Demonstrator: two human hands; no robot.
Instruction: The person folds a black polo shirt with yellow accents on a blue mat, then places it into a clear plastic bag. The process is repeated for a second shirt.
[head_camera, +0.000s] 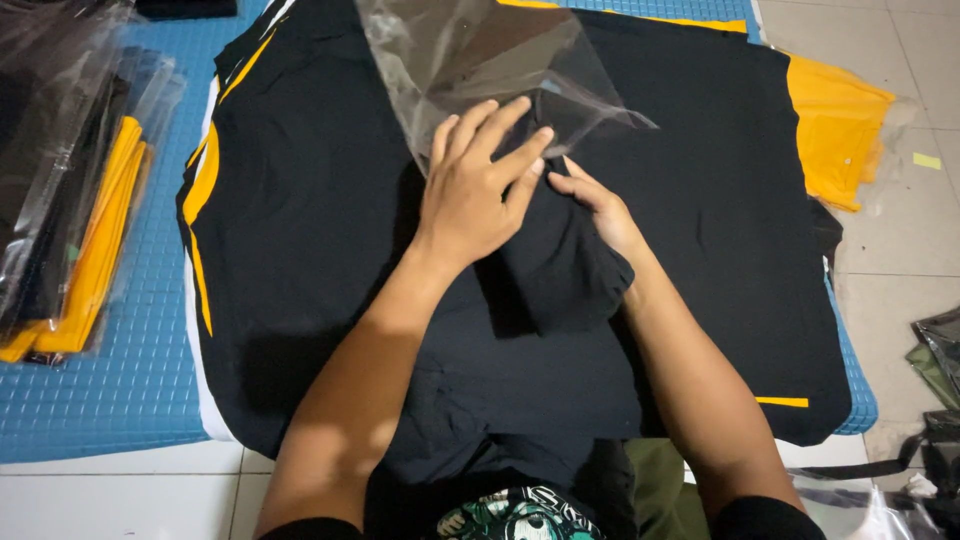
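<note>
- Black folded garment (560, 270) lies on the spread black shirts (320, 230), not yet inside the clear plastic bag (470, 60) at twelve o'clock.
- Your left hand (480, 185) presses flat, fingers spread, on bag and fold; your right hand (600, 210) pinches the bag's edge.

One view only, worn on the head, looking steeply down and slightly forward over both forearms, which enter from the bottom edge and meet near frame centre at the left hand (478, 190) and right hand (598, 205). Set close, at arm's length or less, so that the black shirts (300, 200) fill most of the frame, with the blue mat (110, 390) along the left, packed shirts (70, 200) at the left edge, and floor tiles (900, 260) down the right. No second view to share any part of the scene.
</note>
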